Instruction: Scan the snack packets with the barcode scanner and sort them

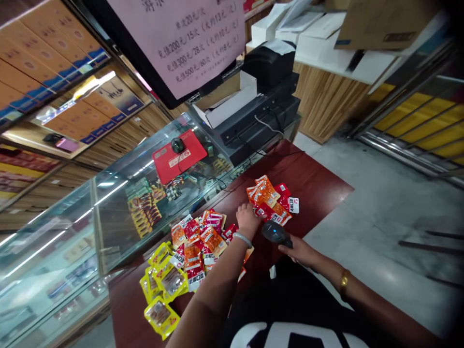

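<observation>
My right hand (299, 250) is wrapped round the handle of a black barcode scanner (274, 232), whose head points toward my left hand. My left hand (247, 218) is over the dark red tabletop between two heaps of snack packets, its fingers loosely bent and slightly apart; no packet shows in it. Just right of it lies a smaller heap of orange and red snack packets (266, 193). On its left spreads a larger heap of red and orange snack packets (194, 241), partly hidden by my left forearm. Yellow snack packets (170, 280) adjoin that heap at the near left.
Behind the tabletop (315, 179) runs a glass display counter (112, 203) bearing a red mat (197, 147) and a computer mouse (177, 145). A monitor with a pink paper sign (203, 43) stands beyond, near a black printer (270, 63). Cables trail by the tabletop's far edge.
</observation>
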